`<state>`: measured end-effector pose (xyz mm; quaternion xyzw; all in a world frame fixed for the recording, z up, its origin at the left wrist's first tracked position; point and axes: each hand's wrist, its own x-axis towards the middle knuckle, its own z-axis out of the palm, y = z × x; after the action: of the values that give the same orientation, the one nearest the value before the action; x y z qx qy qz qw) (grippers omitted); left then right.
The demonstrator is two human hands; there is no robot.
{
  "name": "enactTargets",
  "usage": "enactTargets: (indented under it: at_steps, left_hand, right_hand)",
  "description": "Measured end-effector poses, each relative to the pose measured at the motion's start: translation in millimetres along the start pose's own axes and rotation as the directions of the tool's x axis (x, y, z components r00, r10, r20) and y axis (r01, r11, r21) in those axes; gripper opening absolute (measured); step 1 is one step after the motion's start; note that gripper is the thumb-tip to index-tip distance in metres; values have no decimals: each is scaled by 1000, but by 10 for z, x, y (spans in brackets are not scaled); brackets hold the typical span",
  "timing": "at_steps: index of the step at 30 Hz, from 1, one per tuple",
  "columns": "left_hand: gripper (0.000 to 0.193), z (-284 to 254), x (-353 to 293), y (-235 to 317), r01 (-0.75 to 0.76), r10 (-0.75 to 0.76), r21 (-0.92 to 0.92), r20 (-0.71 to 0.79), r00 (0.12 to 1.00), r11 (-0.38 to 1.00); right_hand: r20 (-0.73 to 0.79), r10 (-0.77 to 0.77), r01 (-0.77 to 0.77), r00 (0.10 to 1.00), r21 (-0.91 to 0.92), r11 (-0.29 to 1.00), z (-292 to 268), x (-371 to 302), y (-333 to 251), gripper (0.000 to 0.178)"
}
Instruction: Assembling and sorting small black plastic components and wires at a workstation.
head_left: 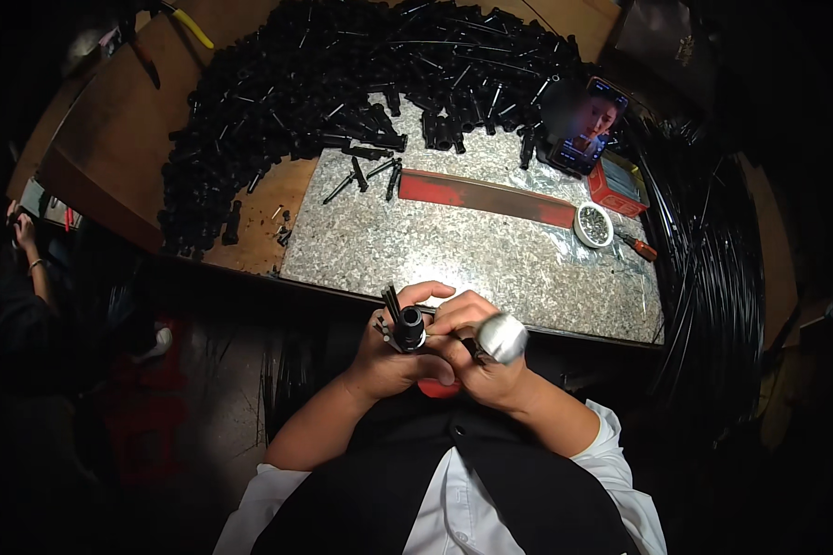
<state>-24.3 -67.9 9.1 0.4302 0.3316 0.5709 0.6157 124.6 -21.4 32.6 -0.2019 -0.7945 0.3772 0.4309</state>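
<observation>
In front of the stone slab's near edge, my left hand (386,350) is closed around a black tubular part (409,326), its hollow round end facing up. Thin dark strips stick up beside that tube. Close against it, my right hand (477,365) is closed on a tool with a rounded, shiny metal end (503,339); my fingers hide the rest of it. The right fingertips meet the side of the tube, and whether they also pinch something small I cannot tell. A red rounded thing (440,388) shows below the hands.
A speckled stone slab (361,250) carries a long red-and-dark bar (486,197), a white cup of small metal pieces (593,226), a screwdriver (639,247), a red box (617,185) and a phone (590,125). Black parts (342,74) heap behind; black rods (713,250) lie right. Another person's hand (23,229) is far left.
</observation>
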Motion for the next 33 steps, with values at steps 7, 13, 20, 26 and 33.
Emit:
enactTargets:
  at_steps: [7, 13, 20, 26, 33]
  left_hand:
    - [106, -145, -20, -72, -67, 68, -57, 19, 997, 996]
    - [113, -335, -93, -31, -36, 35, 0, 58, 998, 999]
    - [95, -523, -92, -25, -97, 117, -202, 91, 989, 975]
    - [86, -295, -64, 72, 39, -39, 11, 17, 999, 999]
    - [86, -314, -28, 137, 83, -97, 166, 78, 992, 983]
  right_hand:
    - [260, 482, -535, 837, 201, 821, -40, 213, -126, 26]
    - [378, 561, -617, 737, 37, 786, -174, 237, -275, 30]
    - [340, 264, -109, 903, -412, 905, -480, -47, -353, 67]
    - [418, 123, 231, 900, -698, 678, -438, -105, -372, 65]
    - [419, 54, 296, 906, -720, 627, -488, -101, -376, 62]
